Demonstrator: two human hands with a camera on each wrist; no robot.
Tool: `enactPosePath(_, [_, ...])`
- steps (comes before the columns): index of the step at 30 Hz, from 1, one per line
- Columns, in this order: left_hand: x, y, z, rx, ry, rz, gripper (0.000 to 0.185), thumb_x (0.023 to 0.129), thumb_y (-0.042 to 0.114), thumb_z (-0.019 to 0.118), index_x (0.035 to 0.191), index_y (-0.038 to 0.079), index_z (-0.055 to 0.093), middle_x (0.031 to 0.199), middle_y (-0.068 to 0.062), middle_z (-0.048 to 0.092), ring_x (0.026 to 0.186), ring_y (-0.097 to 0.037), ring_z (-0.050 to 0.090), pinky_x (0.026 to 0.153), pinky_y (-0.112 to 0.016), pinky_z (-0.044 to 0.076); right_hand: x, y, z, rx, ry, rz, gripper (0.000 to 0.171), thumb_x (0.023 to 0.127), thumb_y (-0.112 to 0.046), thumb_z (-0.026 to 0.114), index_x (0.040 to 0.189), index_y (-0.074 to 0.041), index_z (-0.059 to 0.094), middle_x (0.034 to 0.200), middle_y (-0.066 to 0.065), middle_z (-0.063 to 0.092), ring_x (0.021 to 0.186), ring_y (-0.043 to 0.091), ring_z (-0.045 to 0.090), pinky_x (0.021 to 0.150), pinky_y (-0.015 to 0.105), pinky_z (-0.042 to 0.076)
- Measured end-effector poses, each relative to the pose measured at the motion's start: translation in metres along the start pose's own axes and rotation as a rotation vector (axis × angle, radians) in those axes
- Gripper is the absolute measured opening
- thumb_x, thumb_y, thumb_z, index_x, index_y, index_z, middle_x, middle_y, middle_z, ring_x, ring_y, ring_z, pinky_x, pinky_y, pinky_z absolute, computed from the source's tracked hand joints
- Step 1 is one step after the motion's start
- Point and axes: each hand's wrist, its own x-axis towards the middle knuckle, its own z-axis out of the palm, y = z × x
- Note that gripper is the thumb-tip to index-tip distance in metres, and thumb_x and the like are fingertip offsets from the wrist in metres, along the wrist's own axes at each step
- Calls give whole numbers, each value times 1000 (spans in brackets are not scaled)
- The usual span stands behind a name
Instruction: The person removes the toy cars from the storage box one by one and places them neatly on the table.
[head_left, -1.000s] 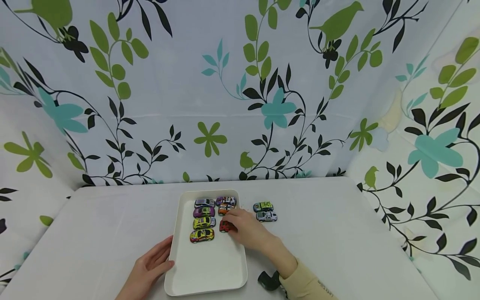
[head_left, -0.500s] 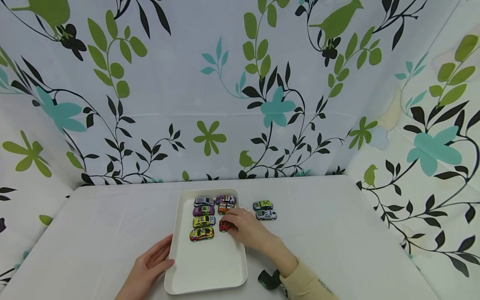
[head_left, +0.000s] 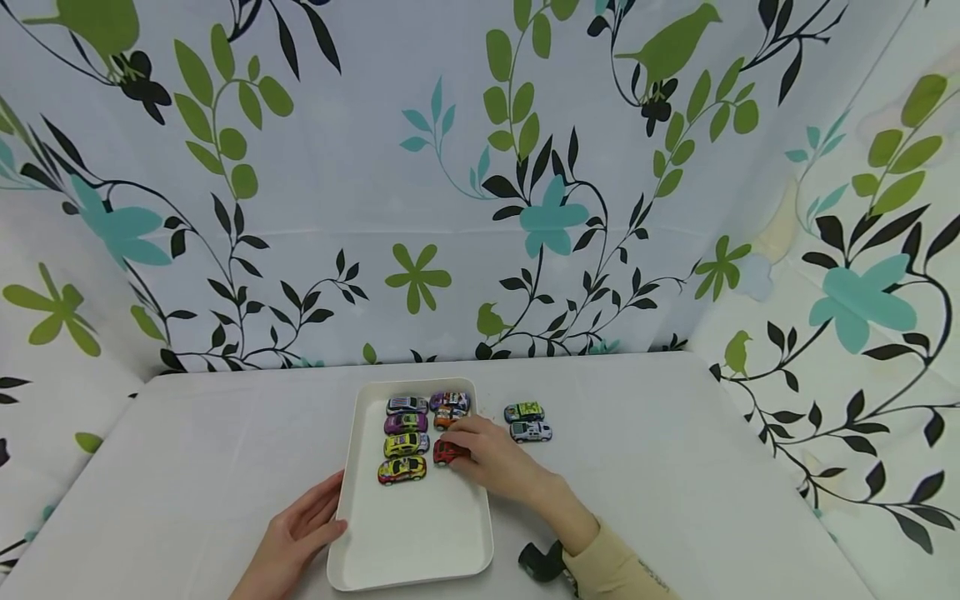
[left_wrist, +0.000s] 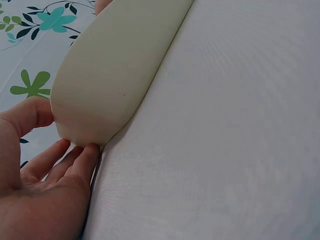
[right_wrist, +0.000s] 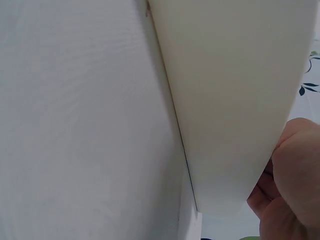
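right hand [head_left: 491, 457]: pinches red toy car [head_left: 447, 452] by tray's [head_left: 420, 550] right rim | left hand [head_left: 300, 533]: spread on left rim | tray's near half bare

White rectangular tray [head_left: 408, 558] on a white table [head_left: 675, 467], patterned curtain [head_left: 420, 183] behind.

In the tray, left column, far to near: silver car [head_left: 407, 406], purple car [head_left: 406, 424], yellow-green car [head_left: 406, 444], yellow-and-red car [head_left: 401, 471]. Right column: purple-and-white car [head_left: 450, 401], orange car [head_left: 446, 417], red car [head_left: 447, 452].

Right hand [head_left: 495, 460] reaches over the tray's right rim, fingers on the red car. Left hand [head_left: 296, 537] rests against the tray's left edge.

On the table right of the tray: green car [head_left: 524, 412], white car [head_left: 531, 432] just beside it.
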Motion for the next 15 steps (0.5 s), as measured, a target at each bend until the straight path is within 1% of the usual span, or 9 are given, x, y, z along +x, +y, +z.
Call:
enactPosePath(7, [0,-1,0,7,5,-10,72,93,8,69,154,0,32,160,-20,30,121,10,47,97,-15,49,-4,-4,-7,8,-10,-10,35,93,-21,72,127,-10,69,125,4,64,117,17,60,101,28,52])
enactPosePath(10, [0,-1,0,9,5,-9,72,93,8,68,154,0,31,160,-20,30,119,13,48,97,-15,49,-6,-5,-9,12,1,-19,35,93,-20,72,126,-10,69,125,3,64,117,17,59,100,27,52])
enactPosePath(13, [0,-2,0,2,3,4,73,92,8,69,154,-1,31,160,-21,30,114,17,48,96,-14,50,-8,-6,-11,21,21,-32,35,93,-18,72,127,-10,69,126,3,64,118,17,59,100,27,53])
enactPosePath(15, [0,-2,1,-5,-2,18,72,92,7,68,154,-2,31,159,-22,30,113,17,49,95,-13,50,-9,-5,-12,33,32,-40,36,92,-16,73,127,-10,69,127,3,64,118,17,59,100,28,53])
